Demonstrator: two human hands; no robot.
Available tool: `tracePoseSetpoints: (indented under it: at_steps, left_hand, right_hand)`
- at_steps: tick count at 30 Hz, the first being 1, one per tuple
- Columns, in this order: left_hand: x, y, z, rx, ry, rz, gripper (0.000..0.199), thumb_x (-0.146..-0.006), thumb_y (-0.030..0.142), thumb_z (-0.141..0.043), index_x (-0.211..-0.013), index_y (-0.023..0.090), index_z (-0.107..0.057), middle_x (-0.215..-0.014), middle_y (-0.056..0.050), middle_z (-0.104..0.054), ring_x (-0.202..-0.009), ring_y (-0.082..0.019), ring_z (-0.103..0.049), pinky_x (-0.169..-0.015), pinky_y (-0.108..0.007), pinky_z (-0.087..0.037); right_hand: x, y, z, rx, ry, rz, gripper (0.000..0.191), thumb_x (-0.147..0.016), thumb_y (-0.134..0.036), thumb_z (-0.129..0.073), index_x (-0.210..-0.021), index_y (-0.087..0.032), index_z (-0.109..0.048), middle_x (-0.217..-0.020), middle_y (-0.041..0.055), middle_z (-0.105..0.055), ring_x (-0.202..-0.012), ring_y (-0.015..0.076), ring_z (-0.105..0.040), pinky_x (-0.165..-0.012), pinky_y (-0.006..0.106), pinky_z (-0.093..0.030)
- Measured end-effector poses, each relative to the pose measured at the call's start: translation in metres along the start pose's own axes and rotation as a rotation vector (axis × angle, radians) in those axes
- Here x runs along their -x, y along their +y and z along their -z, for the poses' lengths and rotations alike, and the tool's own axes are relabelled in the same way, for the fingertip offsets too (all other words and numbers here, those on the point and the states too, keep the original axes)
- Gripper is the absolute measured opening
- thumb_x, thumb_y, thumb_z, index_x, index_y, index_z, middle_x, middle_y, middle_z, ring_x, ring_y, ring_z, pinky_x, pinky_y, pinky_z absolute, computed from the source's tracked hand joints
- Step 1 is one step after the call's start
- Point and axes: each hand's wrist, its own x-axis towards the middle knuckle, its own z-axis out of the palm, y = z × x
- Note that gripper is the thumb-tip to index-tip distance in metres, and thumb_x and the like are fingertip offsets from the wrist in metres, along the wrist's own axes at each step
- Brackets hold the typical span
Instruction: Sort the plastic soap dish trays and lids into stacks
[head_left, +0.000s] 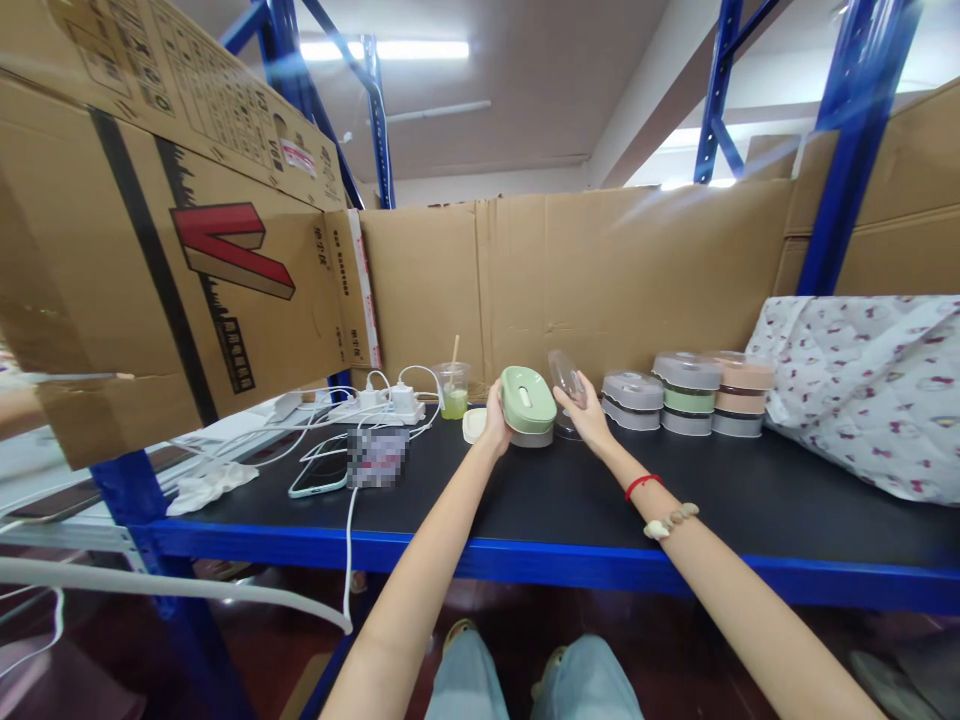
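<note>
Nearest are my two forearms, the left one (420,560) and the right one (735,570), the latter wearing a red cord (643,484) and a bracelet (670,521), both reaching over the black desk (570,510). My left hand (495,425) is curled firmly round the left side of a green box (527,402), tilted towards me, with a grey box (534,438) just below it; whether those two touch, I can't tell. My right hand (590,420) is mostly closed, pinching a clear cover (562,370) between thumb and fingers, tipped up and apart from the green box. I judge I'm midway through handling the pair; shifting either calls for a light pinch on the thin cover and a steady left grip.

Far right of my hands stand three stacks: a left stack (632,414) of two tiers, a middle stack (686,400) of three and a right stack (739,402) of three, eight tiers altogether. Left of the green box I count one pale piece (473,427), one cup (454,402) and, farther left, one phone (328,468).
</note>
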Motion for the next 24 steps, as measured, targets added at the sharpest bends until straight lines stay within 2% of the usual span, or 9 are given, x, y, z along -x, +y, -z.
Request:
tracePoseSetpoints:
  at_steps: [2, 5, 7, 10, 13, 16, 20, 22, 24]
  left_hand:
    - [0.000, 0.003, 0.000, 0.061, 0.042, -0.002, 0.038, -0.088, 0.037, -0.037, -0.098, 0.014, -0.065, -0.077, -0.005, -0.067, -0.073, -0.017, -0.064, -0.069, -0.028, -0.051]
    - [0.001, 0.005, 0.002, 0.111, 0.088, 0.017, 0.036, -0.087, 0.034, -0.036, -0.097, 0.013, -0.063, -0.062, -0.002, -0.061, -0.058, -0.014, -0.059, -0.060, -0.025, -0.050]
    - [0.001, 0.004, 0.002, 0.126, 0.109, 0.023, 0.035, -0.088, 0.032, -0.035, -0.097, 0.013, -0.063, -0.056, 0.000, -0.057, -0.051, -0.013, -0.055, -0.055, -0.023, -0.047]
    - [0.000, 0.003, 0.001, 0.156, 0.117, 0.047, 0.034, -0.088, 0.031, -0.035, -0.100, 0.014, -0.062, -0.054, 0.001, -0.055, -0.048, -0.012, -0.053, -0.052, -0.022, -0.045]
    - [-0.001, 0.002, 0.001, 0.216, 0.117, 0.063, 0.035, -0.089, 0.031, -0.034, -0.103, 0.014, -0.061, -0.058, 0.001, -0.058, -0.051, -0.013, -0.055, -0.051, -0.022, -0.044]
    - [-0.004, 0.001, 0.002, 0.228, 0.124, 0.024, 0.037, -0.091, 0.034, -0.033, -0.107, 0.015, -0.060, -0.066, -0.001, -0.063, -0.057, -0.013, -0.058, -0.056, -0.023, -0.047]
    - [-0.007, -0.001, 0.003, 0.081, 0.088, 0.000, 0.037, -0.090, 0.035, -0.037, -0.114, 0.017, -0.058, -0.088, -0.006, -0.068, -0.074, -0.016, -0.064, -0.070, -0.027, -0.050]
    - [-0.006, -0.003, 0.002, -0.002, 0.050, -0.022, 0.034, -0.088, 0.034, -0.043, -0.116, 0.020, -0.057, -0.097, -0.006, -0.068, -0.079, -0.016, -0.065, -0.073, -0.028, -0.050]
    - [-0.005, -0.004, 0.002, -0.068, -0.007, -0.052, 0.031, -0.086, 0.033, -0.048, -0.114, 0.022, -0.058, -0.099, -0.005, -0.068, -0.080, -0.016, -0.066, -0.072, -0.026, -0.050]
  right_hand:
    - [-0.001, 0.001, 0.008, 0.236, 0.057, -0.004, 0.076, -0.061, -0.043, -0.071, -0.130, -0.023, -0.046, -0.121, 0.0121, -0.050, -0.111, 0.0248, -0.052, -0.096, 0.037, -0.040]
    - [-0.001, 0.007, 0.016, 0.566, 0.028, -0.083, 0.072, -0.062, -0.045, -0.071, -0.128, -0.022, -0.050, -0.122, 0.0162, -0.046, -0.116, 0.0322, -0.048, -0.098, 0.043, -0.036]
    - [-0.002, 0.014, 0.016, 0.690, -0.030, -0.132, 0.072, -0.065, -0.047, -0.069, -0.129, -0.021, -0.049, -0.121, 0.0187, -0.046, -0.117, 0.0352, -0.047, -0.098, 0.046, -0.035]
    - [-0.006, 0.026, 0.014, 0.767, -0.064, -0.124, 0.069, -0.072, -0.047, -0.063, -0.132, -0.019, -0.046, -0.118, 0.0212, -0.049, -0.118, 0.0380, -0.045, -0.095, 0.052, -0.034]
    - [-0.010, 0.034, 0.013, 0.750, -0.052, -0.097, 0.060, -0.078, -0.042, -0.055, -0.131, -0.015, -0.046, -0.116, 0.0233, -0.051, -0.117, 0.0394, -0.044, -0.095, 0.056, -0.032]
    - [-0.012, 0.032, 0.014, 0.708, -0.056, -0.059, 0.052, -0.082, -0.040, -0.049, -0.128, -0.015, -0.050, -0.124, 0.0218, -0.049, -0.120, 0.0373, -0.043, -0.098, 0.055, -0.030]
    - [-0.007, 0.019, 0.011, 0.468, -0.049, 0.162, 0.055, -0.083, -0.050, -0.041, -0.129, -0.020, -0.048, -0.132, 0.0135, -0.044, -0.125, 0.0288, -0.040, -0.104, 0.048, -0.029]
    - [-0.003, 0.013, 0.005, 0.285, -0.123, 0.282, 0.061, -0.079, -0.055, -0.043, -0.131, -0.022, -0.046, -0.133, 0.0113, -0.043, -0.124, 0.0258, -0.042, -0.103, 0.044, -0.032]
    - [0.003, 0.010, -0.004, 0.198, -0.229, 0.346, 0.068, -0.074, -0.059, -0.050, -0.132, -0.023, -0.045, -0.134, 0.0104, -0.042, -0.124, 0.0241, -0.042, -0.103, 0.040, -0.033]
